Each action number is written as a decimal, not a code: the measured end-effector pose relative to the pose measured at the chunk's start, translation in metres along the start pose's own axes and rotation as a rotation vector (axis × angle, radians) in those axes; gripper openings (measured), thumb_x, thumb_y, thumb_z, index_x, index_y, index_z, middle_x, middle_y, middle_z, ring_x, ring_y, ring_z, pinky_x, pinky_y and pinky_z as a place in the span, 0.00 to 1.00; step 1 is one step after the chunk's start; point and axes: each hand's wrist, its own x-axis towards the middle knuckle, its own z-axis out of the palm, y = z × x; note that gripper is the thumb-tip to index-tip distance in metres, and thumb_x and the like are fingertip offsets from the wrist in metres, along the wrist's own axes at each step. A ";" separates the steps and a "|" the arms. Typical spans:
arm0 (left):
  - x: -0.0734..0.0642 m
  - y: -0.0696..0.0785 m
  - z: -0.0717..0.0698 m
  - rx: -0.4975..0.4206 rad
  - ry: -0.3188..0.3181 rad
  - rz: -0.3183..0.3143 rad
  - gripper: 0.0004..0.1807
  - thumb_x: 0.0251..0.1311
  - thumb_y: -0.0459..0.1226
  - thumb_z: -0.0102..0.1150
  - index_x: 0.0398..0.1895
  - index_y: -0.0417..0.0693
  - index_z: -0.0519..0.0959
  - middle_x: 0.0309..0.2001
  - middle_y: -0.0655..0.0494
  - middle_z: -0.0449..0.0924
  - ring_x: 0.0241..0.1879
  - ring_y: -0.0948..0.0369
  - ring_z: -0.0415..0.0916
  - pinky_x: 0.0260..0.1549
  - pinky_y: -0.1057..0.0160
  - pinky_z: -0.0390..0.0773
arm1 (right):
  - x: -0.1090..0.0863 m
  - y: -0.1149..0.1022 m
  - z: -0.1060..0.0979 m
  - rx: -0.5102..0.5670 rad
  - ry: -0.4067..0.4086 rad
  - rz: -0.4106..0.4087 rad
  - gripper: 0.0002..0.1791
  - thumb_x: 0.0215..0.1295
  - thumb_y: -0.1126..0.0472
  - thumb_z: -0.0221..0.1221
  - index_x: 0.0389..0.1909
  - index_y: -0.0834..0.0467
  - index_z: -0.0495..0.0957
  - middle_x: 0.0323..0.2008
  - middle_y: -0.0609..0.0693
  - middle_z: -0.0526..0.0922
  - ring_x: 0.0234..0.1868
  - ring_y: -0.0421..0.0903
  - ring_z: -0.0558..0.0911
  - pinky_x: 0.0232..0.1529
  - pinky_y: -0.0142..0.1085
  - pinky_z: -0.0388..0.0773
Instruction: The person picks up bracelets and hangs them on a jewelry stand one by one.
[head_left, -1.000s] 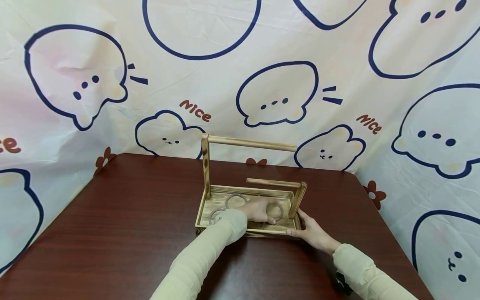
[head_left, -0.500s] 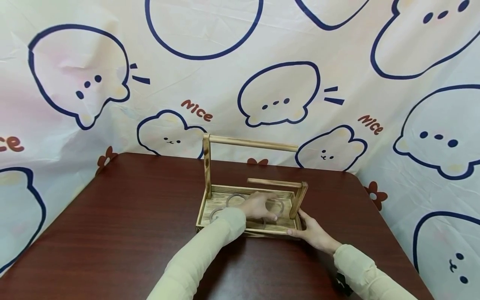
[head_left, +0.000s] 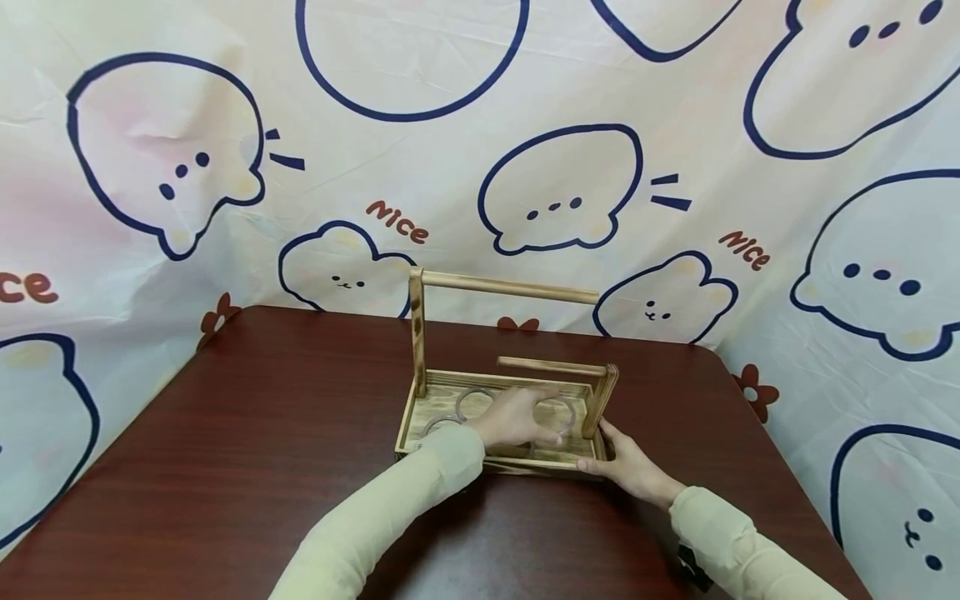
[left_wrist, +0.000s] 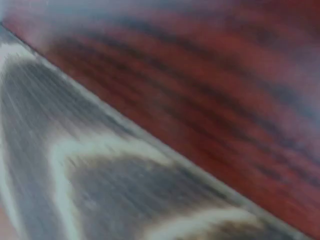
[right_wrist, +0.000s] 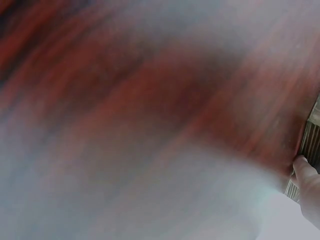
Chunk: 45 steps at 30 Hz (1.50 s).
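Observation:
A shallow wooden tray (head_left: 408,421) with scorched grain stands on the table in the head view. Each end has an upright with a rod: the left rod (head_left: 510,287) is higher, the right one (head_left: 551,366) lower. Several grey rings (head_left: 458,402) lie inside, clear or hollow in the middle. Reaching into the tray's right half, my left hand (head_left: 513,417) curves its thumb and fingers around one ring (head_left: 573,414); contact is partly hidden. My right hand (head_left: 628,468) grips the tray's right end, thumb at its front corner. The right wrist view shows fingers (right_wrist: 306,175) against the wood.
The dark red-brown table (head_left: 300,417) extends around the tray. A patterned cloth (head_left: 420,167) hangs behind and at both sides. A small black object (head_left: 693,568) shows under the right sleeve. The left wrist view shows blurred tray wood (left_wrist: 115,195).
My left hand has shifted slightly to the right inside the tray, with the ring beside its fingers shifting slightly too. My right hand keeps its hold on the tray's end.

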 end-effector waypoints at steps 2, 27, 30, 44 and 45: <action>-0.004 0.001 0.000 -0.006 0.002 0.013 0.43 0.43 0.55 0.67 0.64 0.52 0.66 0.62 0.56 0.69 0.59 0.56 0.69 0.56 0.56 0.68 | 0.000 -0.001 0.000 -0.012 -0.001 -0.004 0.52 0.56 0.53 0.62 0.70 0.68 0.39 0.70 0.67 0.43 0.69 0.63 0.45 0.64 0.59 0.50; -0.048 0.026 -0.025 -0.018 0.022 0.154 0.45 0.41 0.51 0.70 0.66 0.56 0.64 0.48 0.59 0.67 0.35 0.63 0.69 0.28 0.72 0.69 | 0.003 0.002 0.000 -0.026 0.020 0.032 0.54 0.55 0.49 0.63 0.70 0.68 0.39 0.70 0.66 0.44 0.70 0.62 0.45 0.64 0.59 0.50; -0.050 0.026 -0.025 -0.042 0.033 0.162 0.43 0.42 0.51 0.70 0.65 0.56 0.64 0.50 0.60 0.67 0.37 0.62 0.70 0.31 0.72 0.69 | 0.002 0.004 -0.001 -0.028 0.020 0.046 0.55 0.55 0.47 0.63 0.70 0.68 0.39 0.70 0.66 0.43 0.70 0.62 0.44 0.64 0.59 0.49; -0.063 0.018 -0.038 -0.152 0.129 0.107 0.43 0.42 0.48 0.70 0.65 0.55 0.64 0.60 0.55 0.70 0.56 0.55 0.71 0.52 0.59 0.72 | 0.003 0.004 0.003 -0.001 0.015 0.058 0.55 0.54 0.48 0.64 0.70 0.66 0.39 0.70 0.64 0.43 0.70 0.60 0.43 0.65 0.58 0.48; -0.064 0.017 -0.039 -0.166 0.129 0.105 0.43 0.42 0.48 0.70 0.65 0.55 0.64 0.61 0.55 0.70 0.56 0.54 0.71 0.52 0.59 0.72 | 0.003 0.004 0.003 -0.001 0.017 0.056 0.55 0.54 0.48 0.64 0.70 0.66 0.39 0.70 0.64 0.43 0.70 0.61 0.43 0.65 0.58 0.48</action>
